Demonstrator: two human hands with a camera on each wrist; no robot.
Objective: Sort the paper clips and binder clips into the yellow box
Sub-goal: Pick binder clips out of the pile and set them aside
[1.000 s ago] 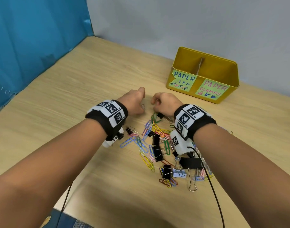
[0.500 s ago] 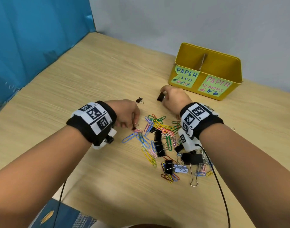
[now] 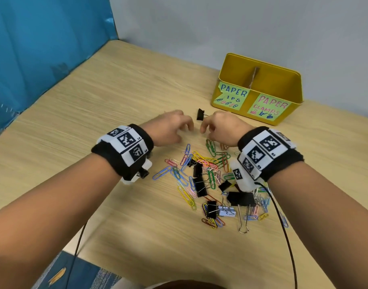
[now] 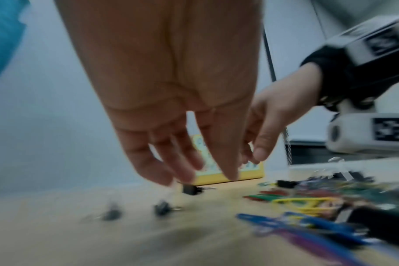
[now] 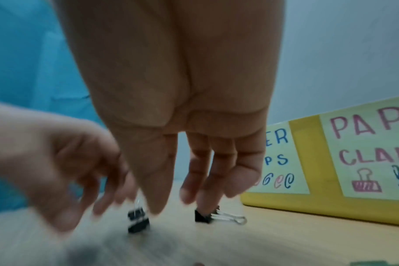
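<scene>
Now both hands hover empty, fingers loosely spread: left hand [image 3: 170,128], right hand [image 3: 220,128]. A small black binder clip [image 3: 200,114] lies on the worktop [image 3: 95,101] just short of the yellow box [image 3: 291,80]; best pinched by its body and dropped in the right-hand "clamps" compartment.

The worktop [image 3: 95,126] is pale wood-grain laminate with a matt finish. The yellow box [image 3: 291,88] looks like smooth, faintly glossy painted metal bearing 2 matt paper labels [image 3: 233,97]. The paper clips [image 3: 202,158] have glossy coloured coatings, and the black binder clip [image 3: 199,114] has shiny wire handles.
</scene>
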